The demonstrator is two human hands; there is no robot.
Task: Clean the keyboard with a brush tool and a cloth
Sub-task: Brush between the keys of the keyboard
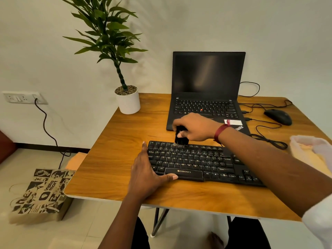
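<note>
Right hand [195, 127] grips brush [181, 138], frame centre, soft bristles on top key row. Left hand [146, 172], flat, open, steadies light keyboard [197, 163]. Cloth [310, 151], right edge, probably limp.

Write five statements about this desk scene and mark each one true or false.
1. The right hand grips the brush over the top row of the keyboard. True.
2. The left hand holds the cloth. False: it rests open against the keyboard's left end, and the cloth lies near the table's right edge.
3. The laptop has a lit screen. False: the screen is dark.
4. The mouse sits to the right of the laptop. True.
5. The potted plant stands on the floor. False: it stands on the table, at its far left corner.
</note>
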